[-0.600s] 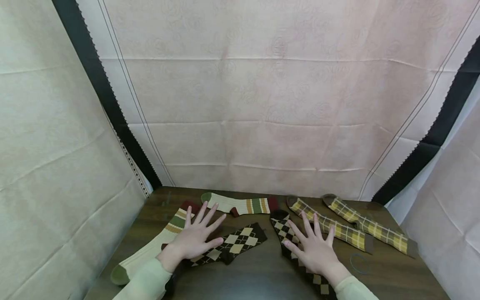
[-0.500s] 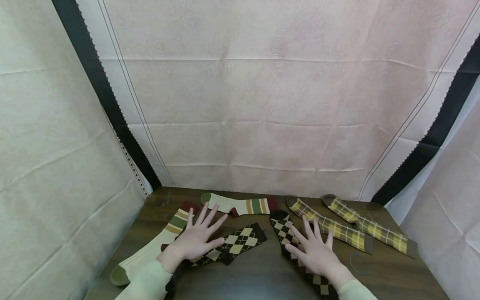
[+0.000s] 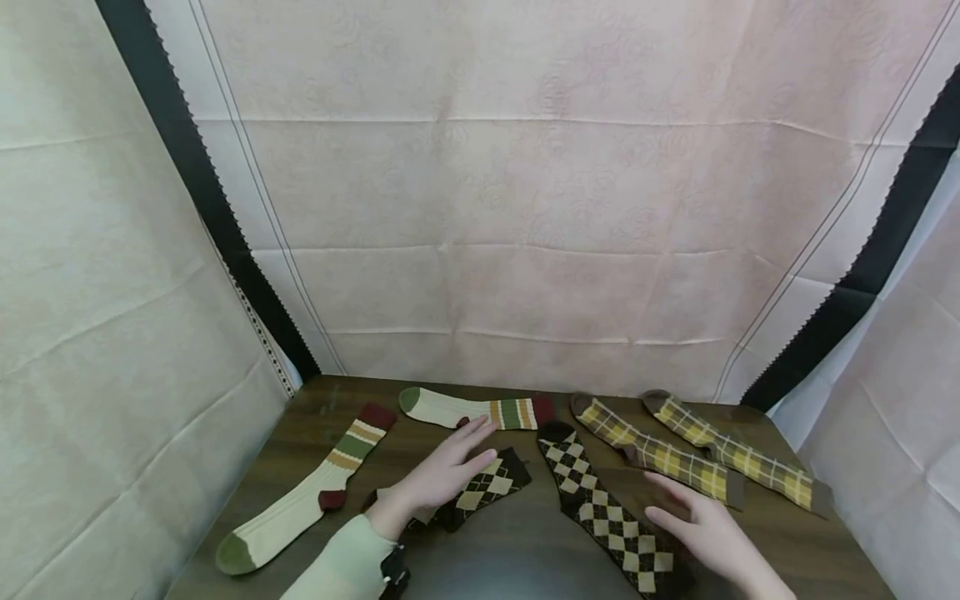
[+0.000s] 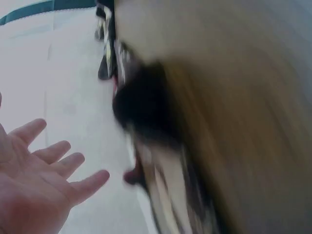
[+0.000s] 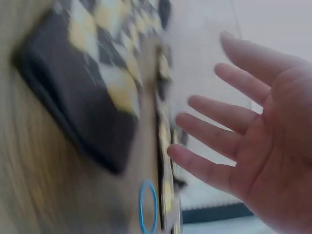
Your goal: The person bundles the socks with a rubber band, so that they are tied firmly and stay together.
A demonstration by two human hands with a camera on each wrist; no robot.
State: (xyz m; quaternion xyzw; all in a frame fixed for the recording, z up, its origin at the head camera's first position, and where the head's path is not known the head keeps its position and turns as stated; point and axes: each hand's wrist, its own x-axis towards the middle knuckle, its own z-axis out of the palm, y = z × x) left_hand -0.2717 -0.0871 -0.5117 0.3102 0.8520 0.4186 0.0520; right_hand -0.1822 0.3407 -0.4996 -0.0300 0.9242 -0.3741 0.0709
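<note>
My left hand [image 3: 442, 471], fingers extended, hovers over a black-and-beige argyle sock [image 3: 491, 483] and hides part of it. In the left wrist view the left hand [image 4: 44, 180] has spread fingers and holds nothing; the socks there are blurred. The matching argyle sock [image 3: 603, 517] lies slanted right of the middle. Beside it is my right hand [image 3: 708, 529], and the right wrist view shows its palm [image 5: 278, 141] bare with fingers apart. A blue ring [image 5: 147, 207] lies near the dark-ended argyle sock [image 5: 83, 97] in that view.
A cream striped sock [image 3: 292, 512] lies at the left and another [image 3: 450, 410] along the back. Two yellow plaid socks [image 3: 678, 467] [image 3: 761, 467] lie at the right. Pale cloth walls [image 3: 525, 250] enclose the wooden table [image 3: 480, 567] at the back and sides.
Both hands have turned from palms-down to a sideways pose. The left moved right, uncovering the left striped sock; the right moved right and down, uncovering more of the argyle sock.
</note>
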